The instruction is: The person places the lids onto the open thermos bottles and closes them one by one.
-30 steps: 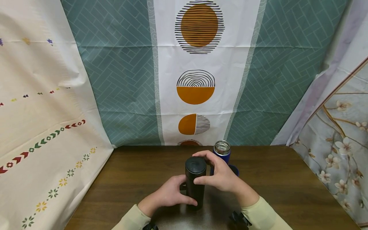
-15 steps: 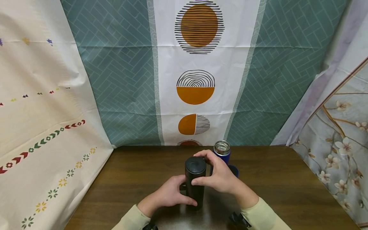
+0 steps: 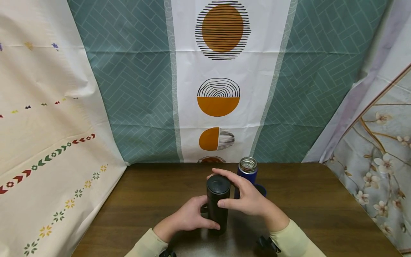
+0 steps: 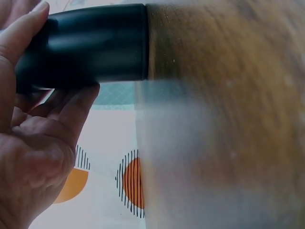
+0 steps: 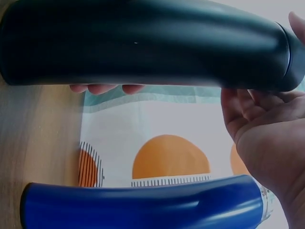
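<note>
Toward the near middle of the desk (image 3: 154, 185), the black flask (image 3: 217, 211) stands upright. Your left hand (image 3: 194, 216) grips its lower body; your right hand (image 3: 245, 196) is curled round the top, by the lid (image 3: 219, 184). Step, judged: working the lid. Next move likely calls for your left to resist any twist. Open blue flask (image 3: 247, 175) behind, right. Desk: brown wood, sheen near you. Printed cloths (image 3: 141, 89) far, left, right.

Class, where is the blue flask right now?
In the head view, the blue flask stands on the table, beyond and right of the black flask, partly hidden behind the right hand.
</note>
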